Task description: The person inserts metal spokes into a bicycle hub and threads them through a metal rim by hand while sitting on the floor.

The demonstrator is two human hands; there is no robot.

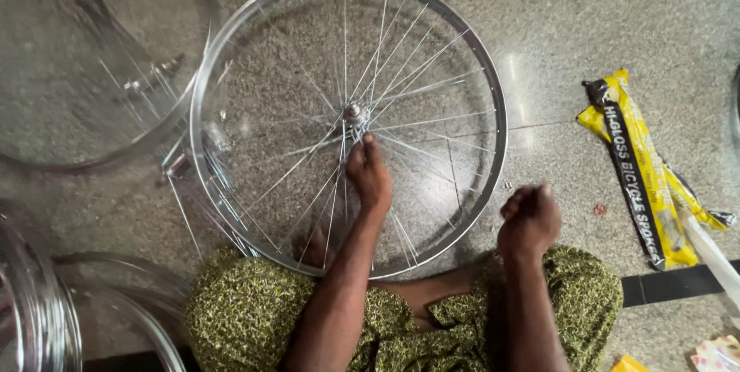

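A speckled grey stone floor (586,25) fills the view, and on it, in the middle, lies a large silver bicycle wheel (493,110) flat on its side, its thin spokes running from the rim to a small metal hub (354,114) at the centre. The near edge of the rim lies against the person's lap, which is covered by a green patterned cloth (247,310). Another wheel (92,71), blurred, lies to the far left, its rim overlapping the middle wheel's left side. More shiny rims (38,302) sit at the near left corner. To the right, well apart from the wheel, lies a long yellow and black packet (640,171), with a white strip just beside its near end.

The left hand (368,175) reaches in among the spokes, its fingers curled closed around spokes just near of the hub. The right hand (529,218) hovers above the floor just outside the wheel's near right rim, closed in a loose fist; whether it holds anything cannot be told.
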